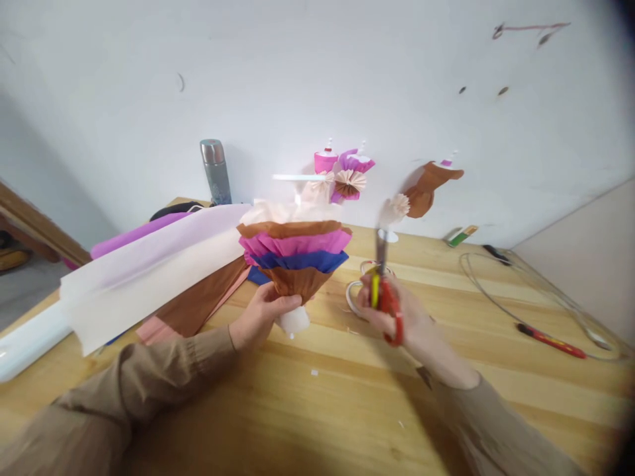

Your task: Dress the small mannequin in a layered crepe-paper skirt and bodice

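Observation:
My left hand [265,314] is wrapped round the narrow lower end of a layered paper craft [297,254]. Its ruffled layers flare upward in cream, brown, pink and blue, with brown at the gathered base. A white rounded piece [294,320] sticks out below my fingers. To the right, my right hand [389,307] grips red-handled scissors [381,264], blades pointing up and blurred by motion. The scissors are apart from the paper craft. Behind my right hand, rolls of tape [354,297] lie on the table.
Large paper sheets [163,264] and a white roll [34,340] cover the left side. A flask [216,172] stands at the back. Finished-looking paper decorations [347,175] and a brown one [424,188] are by the wall. A red tool with a cable [550,340] lies right.

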`<state>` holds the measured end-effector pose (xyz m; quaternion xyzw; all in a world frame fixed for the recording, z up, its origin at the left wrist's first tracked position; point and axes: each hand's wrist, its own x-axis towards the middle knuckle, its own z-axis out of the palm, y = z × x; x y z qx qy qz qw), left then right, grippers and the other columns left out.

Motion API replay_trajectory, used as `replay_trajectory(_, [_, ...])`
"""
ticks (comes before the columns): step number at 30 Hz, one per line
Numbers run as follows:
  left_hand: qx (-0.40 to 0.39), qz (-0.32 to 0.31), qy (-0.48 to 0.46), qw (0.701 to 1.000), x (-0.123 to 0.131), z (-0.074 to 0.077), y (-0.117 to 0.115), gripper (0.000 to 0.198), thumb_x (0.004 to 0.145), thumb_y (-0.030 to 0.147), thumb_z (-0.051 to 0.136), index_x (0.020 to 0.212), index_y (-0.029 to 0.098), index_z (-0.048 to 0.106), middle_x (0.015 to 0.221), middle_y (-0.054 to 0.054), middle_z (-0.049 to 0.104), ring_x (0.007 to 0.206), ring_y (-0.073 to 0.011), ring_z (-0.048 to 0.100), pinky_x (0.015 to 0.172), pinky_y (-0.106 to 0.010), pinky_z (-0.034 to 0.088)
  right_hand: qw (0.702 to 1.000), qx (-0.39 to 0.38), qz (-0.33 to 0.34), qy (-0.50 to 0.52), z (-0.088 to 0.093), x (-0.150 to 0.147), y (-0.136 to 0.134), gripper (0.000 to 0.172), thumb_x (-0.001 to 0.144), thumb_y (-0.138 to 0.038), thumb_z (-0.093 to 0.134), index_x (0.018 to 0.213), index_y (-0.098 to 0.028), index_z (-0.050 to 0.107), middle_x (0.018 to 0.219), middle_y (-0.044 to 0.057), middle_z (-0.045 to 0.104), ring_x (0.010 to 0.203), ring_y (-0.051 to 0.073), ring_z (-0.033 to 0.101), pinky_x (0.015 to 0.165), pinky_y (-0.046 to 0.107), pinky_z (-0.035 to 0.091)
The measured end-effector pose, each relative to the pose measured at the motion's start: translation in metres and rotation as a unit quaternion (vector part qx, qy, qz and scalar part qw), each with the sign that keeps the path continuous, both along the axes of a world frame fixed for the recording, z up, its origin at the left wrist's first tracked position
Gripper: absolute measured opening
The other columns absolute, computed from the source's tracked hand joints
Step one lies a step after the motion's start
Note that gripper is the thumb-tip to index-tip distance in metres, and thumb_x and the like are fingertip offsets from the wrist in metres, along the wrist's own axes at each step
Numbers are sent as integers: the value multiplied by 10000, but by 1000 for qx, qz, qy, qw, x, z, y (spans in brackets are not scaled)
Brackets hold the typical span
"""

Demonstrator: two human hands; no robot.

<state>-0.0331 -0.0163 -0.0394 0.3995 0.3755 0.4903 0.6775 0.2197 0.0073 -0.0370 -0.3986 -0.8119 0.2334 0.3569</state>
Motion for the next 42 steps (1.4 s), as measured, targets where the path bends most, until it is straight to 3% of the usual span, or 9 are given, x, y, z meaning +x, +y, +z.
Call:
replay_trajectory(3, [12,-26,60,998,2,-3,-2,426,657,466,810,888,126,698,730,-59,666,766,-232,648,692,-327,485,997,33,-16,74,19,19,2,344,872,-470,582,1118,-251,482,1004,89,607,886,250,661,752,414,574])
replay_trajectory(5, [21,-40,94,995,3,-1,-3,453,671,486,796,933,129,697,686,-31,635,712,-203,614,659,-308,465,993,56,-13,104,35,23,-4,318,866,-435,626,1115,-266,524,1064,96,607,1024,278,634,904,476,532])
replay_trajectory(7, [38,-50,118,991,4,3,-4,478,672,484,794,979,133,691,694,-19,633,712,-193,597,654,-294,454,988,88,-3,129,53,21,-13,262,868,-416,635,1060,-281,519,1045,86,596,1092,300,613,963,519,499])
replay_trajectory(10, [74,-60,135,986,5,7,-5,475,704,459,777,1032,132,669,805,-33,664,756,-186,588,675,-285,453,989,109,-13,100,75,17,-23,346,823,-540,673,982,-271,522,970,75,560,1143,344,599,955,513,498])
replay_trajectory(14, [102,-53,161,980,4,8,-5,420,764,412,740,1059,128,644,943,-53,675,798,-175,580,704,-277,452,985,161,-56,-9,91,21,-29,480,827,-677,587,1051,-254,555,980,92,607,977,319,644,847,458,503])
replay_trajectory(19, [123,-31,173,977,3,9,-3,388,766,370,739,1059,138,634,949,-54,680,815,-196,598,700,-283,462,949,240,-120,-167,93,25,-33,446,864,-667,532,884,-222,544,814,63,605,726,235,579,672,364,432])
replay_trajectory(23, [138,-19,175,975,1,8,1,368,777,352,735,1064,139,646,1042,-88,682,934,-245,625,807,-329,495,927,258,-151,-224,91,23,-33,406,876,-616,526,789,-226,455,750,45,578,682,216,533,662,339,388])
replay_trajectory(29, [175,-12,199,964,-4,0,5,380,819,345,708,1146,154,677,1232,-145,651,1163,-320,583,978,-415,486,911,255,-174,-275,89,18,-30,379,881,-578,494,741,-237,402,699,30,562,664,218,528,666,330,362])
replay_trajectory(42, [175,-24,171,969,-7,-5,8,407,804,310,736,1180,161,681,1294,-154,636,1217,-324,584,1060,-440,454,906,260,-176,-284,88,18,-29,379,870,-553,495,680,-231,430,599,6,510,586,187,484,660,311,344])
